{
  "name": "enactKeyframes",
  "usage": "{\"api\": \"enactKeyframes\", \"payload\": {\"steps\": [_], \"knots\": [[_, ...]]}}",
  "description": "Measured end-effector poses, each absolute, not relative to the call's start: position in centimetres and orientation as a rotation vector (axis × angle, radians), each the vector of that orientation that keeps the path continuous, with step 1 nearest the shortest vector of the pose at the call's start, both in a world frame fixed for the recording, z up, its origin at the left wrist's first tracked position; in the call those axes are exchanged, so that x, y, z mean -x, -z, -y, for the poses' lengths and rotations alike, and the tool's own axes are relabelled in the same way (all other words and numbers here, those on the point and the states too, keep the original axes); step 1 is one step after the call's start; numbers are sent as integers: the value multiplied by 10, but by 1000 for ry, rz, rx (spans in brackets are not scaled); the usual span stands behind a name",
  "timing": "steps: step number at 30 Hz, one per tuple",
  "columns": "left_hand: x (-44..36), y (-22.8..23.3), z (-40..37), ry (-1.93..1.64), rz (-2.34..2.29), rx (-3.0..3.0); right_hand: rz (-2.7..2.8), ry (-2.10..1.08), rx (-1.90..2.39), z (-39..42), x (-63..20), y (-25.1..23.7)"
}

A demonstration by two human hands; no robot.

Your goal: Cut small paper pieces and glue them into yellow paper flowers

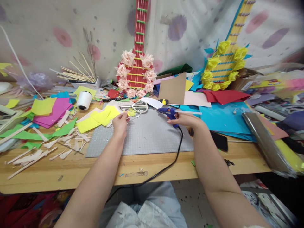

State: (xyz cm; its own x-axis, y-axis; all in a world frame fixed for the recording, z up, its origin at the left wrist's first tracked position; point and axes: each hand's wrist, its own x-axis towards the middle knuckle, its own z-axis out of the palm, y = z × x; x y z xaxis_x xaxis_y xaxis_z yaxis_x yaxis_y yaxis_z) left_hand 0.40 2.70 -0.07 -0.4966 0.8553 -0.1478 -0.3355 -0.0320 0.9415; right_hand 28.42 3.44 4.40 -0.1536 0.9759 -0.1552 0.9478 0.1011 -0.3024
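My right hand (187,119) grips a blue hot glue gun (167,111) with a white glue stick (190,112) poking out behind it; its nozzle points left over the grey cutting mat (147,136). Its black cord (175,152) trails toward me off the table edge. My left hand (120,123) pinches a small yellow paper piece (129,113) at the mat's far left corner, beside a stack of yellow paper sheets (99,118). Scissors (137,107) lie just beyond both hands.
A red paper guitar (137,63) with pink flowers and a yellow guitar (223,68) with yellow flowers lean on the back wall. Coloured paper sheets, a white thread spool (84,100), wooden sticks (76,74), a black phone (219,141) and paper scraps crowd the wooden table (71,171).
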Motion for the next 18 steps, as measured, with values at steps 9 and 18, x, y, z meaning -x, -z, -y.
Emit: {"api": "enactKeyframes", "payload": {"steps": [9,18], "knots": [[-3,4,-26,-1679,-1395,-690,1694,-677,1664,-35,-254,-19],[-4,15,-28,-1630,-1476,-872,1656,-990,1371,-17,-198,-15]]}}
